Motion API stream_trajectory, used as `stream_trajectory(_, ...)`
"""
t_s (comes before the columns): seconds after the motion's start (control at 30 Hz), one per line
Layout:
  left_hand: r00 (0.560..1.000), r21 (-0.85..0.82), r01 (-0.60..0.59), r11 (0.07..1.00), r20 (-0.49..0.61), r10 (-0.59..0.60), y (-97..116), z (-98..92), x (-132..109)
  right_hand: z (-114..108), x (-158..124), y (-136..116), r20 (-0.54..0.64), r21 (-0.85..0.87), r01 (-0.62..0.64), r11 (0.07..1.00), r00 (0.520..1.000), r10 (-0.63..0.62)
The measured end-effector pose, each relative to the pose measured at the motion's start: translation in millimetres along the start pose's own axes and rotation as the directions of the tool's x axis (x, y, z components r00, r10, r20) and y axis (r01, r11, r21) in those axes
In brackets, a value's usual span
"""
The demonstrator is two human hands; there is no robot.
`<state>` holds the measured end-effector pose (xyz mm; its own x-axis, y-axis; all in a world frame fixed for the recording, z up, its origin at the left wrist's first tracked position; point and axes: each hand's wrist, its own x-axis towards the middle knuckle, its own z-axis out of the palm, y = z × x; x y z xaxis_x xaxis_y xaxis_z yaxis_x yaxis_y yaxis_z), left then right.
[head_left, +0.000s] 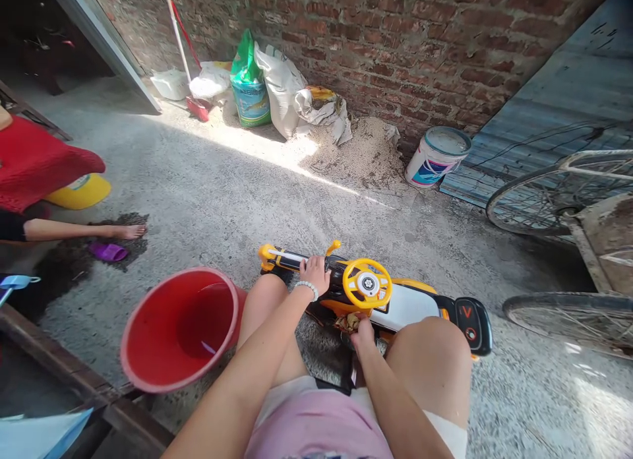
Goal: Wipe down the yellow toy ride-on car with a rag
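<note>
A yellow, white and black toy ride-on car (415, 304) lies across the concrete floor in front of my knees. Its yellow steering wheel (367, 283) points up at me. My left hand (315, 273), with a white bead bracelet at the wrist, grips the black front part of the car beside the wheel. My right hand (363, 330) is closed on a brownish rag (347, 322) pressed against the car's side below the wheel. A red bucket (148, 340) with water in it stands tilted just left of my left knee.
Another person's foot (129, 231) and a purple slipper (107, 251) rest on a wet patch at left. Sacks (277, 83), a sand pile (361, 155) and a paint bucket (435, 157) line the brick wall. Cart wheels (568, 314) stand at right.
</note>
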<state>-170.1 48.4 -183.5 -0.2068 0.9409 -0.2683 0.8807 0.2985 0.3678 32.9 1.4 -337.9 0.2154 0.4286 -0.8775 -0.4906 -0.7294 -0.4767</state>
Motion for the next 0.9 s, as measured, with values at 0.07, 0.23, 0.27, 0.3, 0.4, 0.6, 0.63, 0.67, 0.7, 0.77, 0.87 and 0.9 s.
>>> stream_trajectory(0.07, 1.0, -0.005, -0.001, 1.0, 0.0, 0.001, -1, 0.9, 0, -8, 6, -11, -0.012, -0.009, 0.014, 1.0, 1.0, -0.014)
stream_trajectory(0.23, 1.0, -0.009, 0.0, 1.0, 0.007, 0.0, 0, 0.0, -1, -14, 8, -23, 0.078, -0.049, 0.014, 0.999, 0.997, -0.01)
stream_trajectory(0.27, 1.0, -0.008, 0.003, 1.0, 0.008, -0.003, 0, -0.7, -1, -12, 5, -21, 0.116, -0.047, 0.006, 0.999, 0.993, -0.001)
stream_trajectory(0.3, 1.0, -0.007, 0.006, 1.0, 0.008, -0.006, 0, -1.5, -1, -10, 3, -18, 0.153, -0.041, -0.004, 0.999, 0.988, 0.01)
stream_trajectory(0.4, 1.0, -0.006, 0.009, 1.0, 0.003, -0.009, 1, -2.6, -1, -3, -7, -11, 0.233, -0.012, -0.032, 0.999, 0.972, 0.034)
stream_trajectory(0.6, 1.0, -0.013, 0.008, 1.0, -0.008, -0.008, 2, 0.3, -2, 28, -21, -1, 0.272, 0.05, -0.102, 0.994, 0.959, 0.085)
stream_trajectory(0.63, 1.0, -0.011, 0.008, 1.0, -0.009, -0.008, 2, 0.5, -2, 36, -22, 3, 0.293, 0.038, -0.106, 0.994, 0.952, 0.091)
stream_trajectory(0.67, 1.0, -0.008, 0.006, 1.0, -0.01, -0.006, 2, 0.4, -3, 44, -23, 9, 0.314, 0.016, -0.113, 0.994, 0.944, 0.102)
stream_trajectory(0.7, 1.0, -0.008, 0.003, 1.0, -0.012, -0.003, 2, 0.2, -4, 52, -23, 15, 0.332, -0.02, -0.114, 0.993, 0.936, 0.114)
stream_trajectory(0.77, 1.0, -0.016, 0.0, 1.0, -0.013, -0.001, 2, -0.3, -6, 63, -21, 30, 0.359, -0.11, -0.101, 0.989, 0.924, 0.134)
stream_trajectory(0.87, 1.0, -0.031, -0.001, 1.0, -0.01, 0.001, 0, 0.1, -8, 70, -12, 50, 0.394, -0.202, -0.032, 0.979, 0.913, 0.111)
stream_trajectory(0.9, 1.0, -0.033, -0.002, 0.999, -0.007, 0.002, 0, 0.7, -8, 70, -9, 56, 0.401, -0.21, -0.004, 0.978, 0.912, 0.089)
